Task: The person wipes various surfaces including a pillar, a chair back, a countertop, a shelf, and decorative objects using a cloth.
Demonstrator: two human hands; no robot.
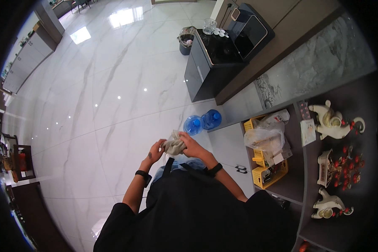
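A crumpled beige-grey cloth (pixel 174 144) is bunched up between my two hands, in front of my body. My left hand (pixel 157 149) grips its left side, and my right hand (pixel 190 145) grips its right side, fingers curled over the top. Just beyond my right hand, a blue water jug (pixel 193 125) stands on the floor, touching or nearly touching a second blue water jug (pixel 212 119). Under my hands, near my clothing, more translucent blue plastic (pixel 189 163) shows, partly hidden by my arms.
At right, shelves hold yellow plastic baskets (pixel 271 174), a clear plastic bag (pixel 265 138) and white teapot-shaped ornaments (pixel 330 121). A dark cabinet (pixel 204 67) bears a countertop appliance (pixel 252 33), a glass bowl (pixel 209 26) and white spoons. Behind it stands a lined trash bin (pixel 186 47).
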